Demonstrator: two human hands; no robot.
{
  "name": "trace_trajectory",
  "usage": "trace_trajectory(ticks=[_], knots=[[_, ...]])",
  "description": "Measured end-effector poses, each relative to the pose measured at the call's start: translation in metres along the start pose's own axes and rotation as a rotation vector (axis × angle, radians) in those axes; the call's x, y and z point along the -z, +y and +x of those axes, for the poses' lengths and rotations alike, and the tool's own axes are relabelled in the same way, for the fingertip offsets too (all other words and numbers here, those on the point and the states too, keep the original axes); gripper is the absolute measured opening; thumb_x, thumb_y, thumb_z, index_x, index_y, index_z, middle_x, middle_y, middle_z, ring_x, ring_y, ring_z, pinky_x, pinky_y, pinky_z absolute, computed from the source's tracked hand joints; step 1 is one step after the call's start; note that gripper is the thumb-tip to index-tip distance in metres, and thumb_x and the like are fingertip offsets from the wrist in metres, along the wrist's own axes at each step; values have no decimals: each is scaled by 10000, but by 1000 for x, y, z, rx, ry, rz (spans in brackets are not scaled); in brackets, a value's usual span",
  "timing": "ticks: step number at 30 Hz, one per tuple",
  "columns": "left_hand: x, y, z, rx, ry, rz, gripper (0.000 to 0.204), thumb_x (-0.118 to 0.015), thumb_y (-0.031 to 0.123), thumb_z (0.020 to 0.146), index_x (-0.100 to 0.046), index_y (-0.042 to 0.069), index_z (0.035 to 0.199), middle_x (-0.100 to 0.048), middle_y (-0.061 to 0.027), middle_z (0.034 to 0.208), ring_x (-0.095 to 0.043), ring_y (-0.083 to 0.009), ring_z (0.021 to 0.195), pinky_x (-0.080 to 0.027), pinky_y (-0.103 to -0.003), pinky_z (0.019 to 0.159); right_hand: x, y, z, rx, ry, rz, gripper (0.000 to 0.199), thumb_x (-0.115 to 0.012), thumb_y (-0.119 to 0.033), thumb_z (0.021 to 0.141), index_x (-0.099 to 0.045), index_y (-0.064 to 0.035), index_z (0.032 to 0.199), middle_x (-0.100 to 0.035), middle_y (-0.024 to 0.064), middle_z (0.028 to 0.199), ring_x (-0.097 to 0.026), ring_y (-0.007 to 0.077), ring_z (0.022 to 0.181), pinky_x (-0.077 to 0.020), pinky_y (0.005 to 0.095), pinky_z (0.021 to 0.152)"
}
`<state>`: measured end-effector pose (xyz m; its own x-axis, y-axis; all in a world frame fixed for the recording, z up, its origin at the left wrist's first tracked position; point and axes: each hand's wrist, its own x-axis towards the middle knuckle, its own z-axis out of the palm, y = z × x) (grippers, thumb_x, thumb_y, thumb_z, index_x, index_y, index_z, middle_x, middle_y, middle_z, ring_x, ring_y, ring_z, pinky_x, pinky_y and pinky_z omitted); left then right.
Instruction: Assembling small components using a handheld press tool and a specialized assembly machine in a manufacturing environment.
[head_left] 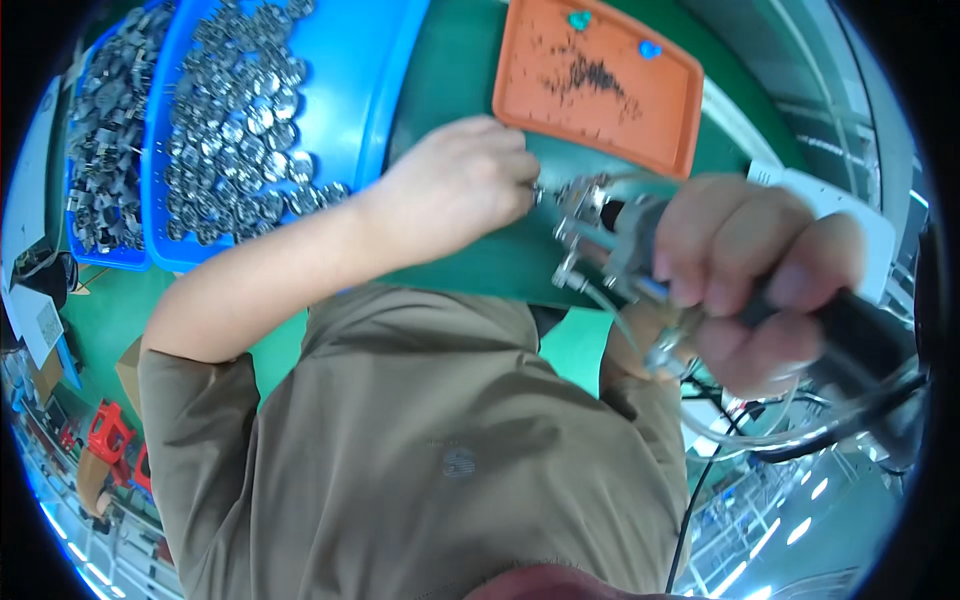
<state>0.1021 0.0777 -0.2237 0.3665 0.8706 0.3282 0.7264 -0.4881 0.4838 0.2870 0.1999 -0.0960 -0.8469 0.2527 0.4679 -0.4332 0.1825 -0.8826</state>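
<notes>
My left hand is closed, its fingers pinching a small shiny metal part that is mostly hidden by them. My right hand wraps round the dark grip of a powered screwdriver with a metal head and clear hoses. The screwdriver's metal nose points left, close to the part at my left fingertips. Whether the two touch cannot be made out. Just beyond both hands lies an orange tray with many tiny dark screws, a green piece and a blue piece.
Left of my forearm a blue bin holds many round shiny metal parts. Another blue bin of grey and dark parts stands farther left. A clear hose loops below my right hand. The green table lies under everything.
</notes>
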Motion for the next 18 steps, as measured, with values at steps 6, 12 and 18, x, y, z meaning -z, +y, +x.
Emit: trace_trajectory(ticks=[6,12,18], knots=[[-1,0,-4,48,25,-43,94,-757,126,778,-764,67,851,-703,-16,977,-640,-208,952,-515,-371,865,4,-22,-28,142,132,3,387,-624,-427,1016,-541,-108,1218,-572,5,816,-571,127,658,-462,295,591],[-8,-1,-1,33,37,-4,129,-764,128,774,-779,78,893,-725,-4,1030,-644,-197,973,-519,-367,879,13,-37,-36,102,178,-4,454,-678,-516,966,-627,-125,1190,-599,-20,809,-594,106,672,-449,270,617],[-11,-5,-4,28,43,11,156,-770,142,772,-785,84,915,-747,8,1016,-649,-182,960,-523,-354,875,10,-25,-35,107,174,58,476,-725,-537,928,-627,-132,1157,-607,-18,813,-598,112,662,-447,268,614]])
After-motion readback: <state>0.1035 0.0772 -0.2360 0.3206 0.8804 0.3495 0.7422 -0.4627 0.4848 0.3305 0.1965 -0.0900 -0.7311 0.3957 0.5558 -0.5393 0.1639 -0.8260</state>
